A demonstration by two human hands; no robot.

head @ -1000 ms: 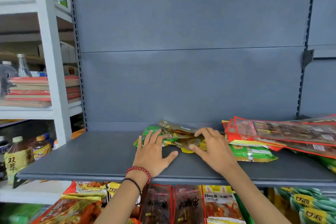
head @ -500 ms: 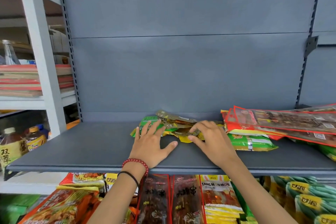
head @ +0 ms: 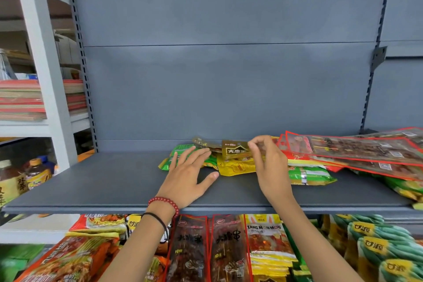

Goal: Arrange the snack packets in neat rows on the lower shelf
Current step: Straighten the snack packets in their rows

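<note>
The right hand [head: 271,167] has lifted, now pinching a brown packet [head: 235,150] by its corner and standing it upright.

shelf deck [head: 114,181] matt grey painted metal, smooth, back panel [head: 229,87] same matt finish, slotted upright [head: 79,52] grey metal, green packet [head: 183,151] and yellow packet [head: 235,167] glossy plastic film, gold sachet [head: 234,150] foil sheen, red-edged packets [head: 354,151] shiny film with clear windows, bead bracelet [head: 163,201] polished red, wrist cord [head: 158,218] matt black
</note>
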